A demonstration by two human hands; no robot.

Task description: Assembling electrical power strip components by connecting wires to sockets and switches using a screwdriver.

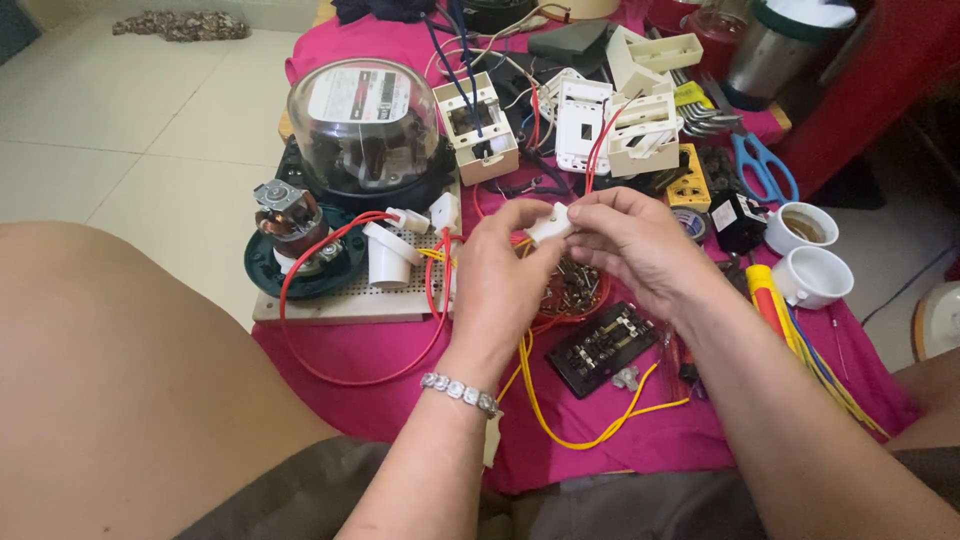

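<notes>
Left hand and right hand fingers pinched together on small white plastic electrical part, above pink-clothed table; part mostly hidden by fingertips, exact shape unclear

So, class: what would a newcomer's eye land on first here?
Both hands meet at the centre, the left hand and right hand pinching a small white plastic part. Behind them, upper left, a glass-domed meter stands on the bright pink cloth, with red wire looping below it.

Bare pink cloth lies open near left. Far side is crowded: meter, switch boxes, cups at right.
</notes>
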